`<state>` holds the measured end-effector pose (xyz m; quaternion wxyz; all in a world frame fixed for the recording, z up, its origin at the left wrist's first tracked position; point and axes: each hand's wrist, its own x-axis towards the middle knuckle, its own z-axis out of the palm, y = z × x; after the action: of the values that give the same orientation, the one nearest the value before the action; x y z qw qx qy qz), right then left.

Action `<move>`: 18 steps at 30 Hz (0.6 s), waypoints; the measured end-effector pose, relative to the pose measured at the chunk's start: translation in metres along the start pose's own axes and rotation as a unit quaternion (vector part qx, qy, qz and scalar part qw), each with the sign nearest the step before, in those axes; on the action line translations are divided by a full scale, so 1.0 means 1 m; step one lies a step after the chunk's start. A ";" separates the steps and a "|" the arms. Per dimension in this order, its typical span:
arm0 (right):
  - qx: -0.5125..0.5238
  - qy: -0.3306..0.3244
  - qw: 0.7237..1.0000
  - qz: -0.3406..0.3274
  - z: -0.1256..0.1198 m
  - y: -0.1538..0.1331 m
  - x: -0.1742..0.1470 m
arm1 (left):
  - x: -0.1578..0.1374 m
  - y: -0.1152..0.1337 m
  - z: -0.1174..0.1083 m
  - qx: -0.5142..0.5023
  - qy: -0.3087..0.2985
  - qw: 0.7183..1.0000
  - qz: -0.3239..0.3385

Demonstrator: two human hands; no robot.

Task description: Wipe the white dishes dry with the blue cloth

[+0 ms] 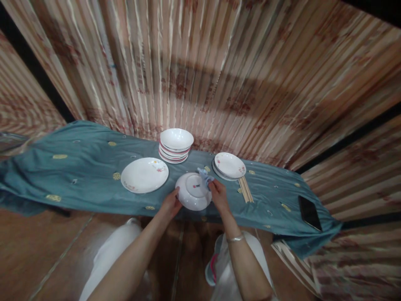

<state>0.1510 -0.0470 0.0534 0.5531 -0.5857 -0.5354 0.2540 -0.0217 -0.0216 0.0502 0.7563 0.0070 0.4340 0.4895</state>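
Note:
A white plate (191,200) is held bottom side up over the front of the table, its foot ring and a small printed mark facing me. My left hand (171,203) grips the plate's left rim. At its right edge my right hand (218,193) is closed on a light blue cloth (205,177), which lies against the plate's underside. The fingertips of both hands are partly hidden by the plate and the cloth.
A large oval plate (144,175) lies left of my hands. Behind stands a stack of bowls (177,140). To the right are stacked small plates (229,165), several chopsticks (246,190) and a black phone (309,213) on the teal tablecloth (90,167). A pleated curtain (200,75) hangs behind.

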 end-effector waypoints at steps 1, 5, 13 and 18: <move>-0.036 -0.020 0.999 -0.026 0.006 -0.002 -0.003 | 0.002 0.000 -0.001 -0.006 -0.013 1.000 0.002; -0.203 -0.149 0.952 -0.175 0.032 -0.014 -0.016 | 0.008 -0.003 -0.006 -0.023 -0.060 0.998 0.002; -0.398 -0.256 0.845 -0.249 0.068 -0.027 -0.002 | 0.012 -0.006 -0.006 -0.080 -0.068 0.995 -0.006; -0.441 -0.284 0.820 -0.230 0.076 -0.031 0.023 | 0.013 -0.006 -0.002 -0.089 -0.048 0.995 -0.007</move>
<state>0.0795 -0.0036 0.0691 0.1013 -0.5288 -0.8426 0.0116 -0.0169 -0.0157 0.0378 0.7771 -0.0399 0.3519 0.5203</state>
